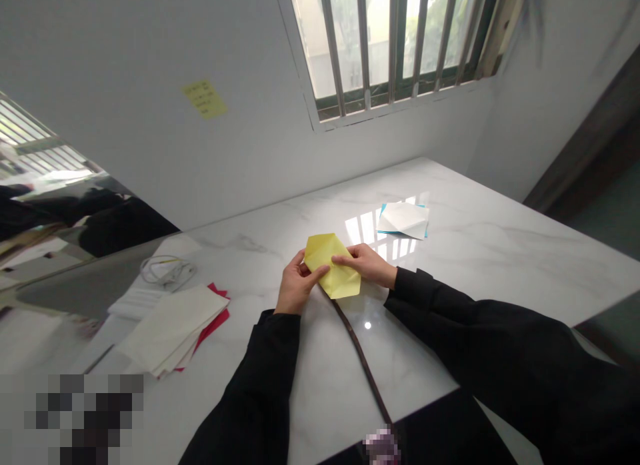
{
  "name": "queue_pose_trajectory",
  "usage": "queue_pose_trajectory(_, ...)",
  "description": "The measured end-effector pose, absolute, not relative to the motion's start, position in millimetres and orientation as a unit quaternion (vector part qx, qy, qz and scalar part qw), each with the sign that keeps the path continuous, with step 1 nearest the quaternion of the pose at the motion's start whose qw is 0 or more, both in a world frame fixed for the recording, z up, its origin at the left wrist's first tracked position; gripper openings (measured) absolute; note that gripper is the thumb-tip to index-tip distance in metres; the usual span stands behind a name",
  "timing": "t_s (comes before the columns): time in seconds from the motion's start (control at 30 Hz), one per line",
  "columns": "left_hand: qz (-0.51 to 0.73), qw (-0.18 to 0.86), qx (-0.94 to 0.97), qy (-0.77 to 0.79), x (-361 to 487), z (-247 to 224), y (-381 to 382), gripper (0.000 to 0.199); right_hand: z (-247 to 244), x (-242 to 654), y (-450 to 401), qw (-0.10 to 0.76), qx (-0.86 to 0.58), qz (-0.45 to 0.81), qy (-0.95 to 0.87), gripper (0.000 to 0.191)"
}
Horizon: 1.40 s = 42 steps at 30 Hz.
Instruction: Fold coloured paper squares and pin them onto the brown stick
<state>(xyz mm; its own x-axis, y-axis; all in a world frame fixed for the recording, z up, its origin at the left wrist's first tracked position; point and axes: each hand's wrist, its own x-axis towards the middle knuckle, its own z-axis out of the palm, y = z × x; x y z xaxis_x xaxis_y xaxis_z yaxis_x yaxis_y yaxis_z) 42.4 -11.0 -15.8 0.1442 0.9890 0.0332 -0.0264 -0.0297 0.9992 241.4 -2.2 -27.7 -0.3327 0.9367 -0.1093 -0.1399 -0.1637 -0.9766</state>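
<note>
Both my hands grip a folded piece of yellow paper (pixel 336 278) above the white marbled table. My left hand (pixel 296 285) pinches its left edge, the thumb on top and the fingers curled behind. From the right, my right hand (pixel 371 265) holds it with the thumb pressed on the face near the middle. Creases show on the paper, and its outline has several corners. A thin dark cord-like strip (pixel 357 348) runs from below the paper toward me. The fingers behind the paper are partly hidden.
White and blue sheets (pixel 404 220) lie at the back right. On the left are cream and red sheets (pixel 175 328) and a coiled white cable (pixel 167 272). A yellow note (pixel 205 98) sticks to the wall, left of a barred window (pixel 390 45). A mirror-like surface (pixel 75 205) stands far left.
</note>
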Motion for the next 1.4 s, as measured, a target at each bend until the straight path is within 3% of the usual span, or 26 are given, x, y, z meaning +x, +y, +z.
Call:
queue_pose_trajectory(0.27,0.485,0.566,0.494,0.448,40,-16,-9,0.089,-30,242,0,0.416,-0.397,0.644,-0.505,0.022)
queue_pose_trajectory(0.43,0.469,0.585,0.464,0.472,40,-9,-13,0.072,-31,242,1,0.451,-0.398,0.631,-0.491,0.024)
queue_pose_trajectory(0.67,0.446,0.601,0.481,0.458,46,-11,-16,0.064,-33,241,1,0.454,-0.389,0.636,-0.488,0.027)
queue_pose_trajectory(1.4,0.433,0.594,0.504,0.453,44,-20,-13,0.064,-41,238,3,0.451,-0.446,0.517,-0.575,0.033)
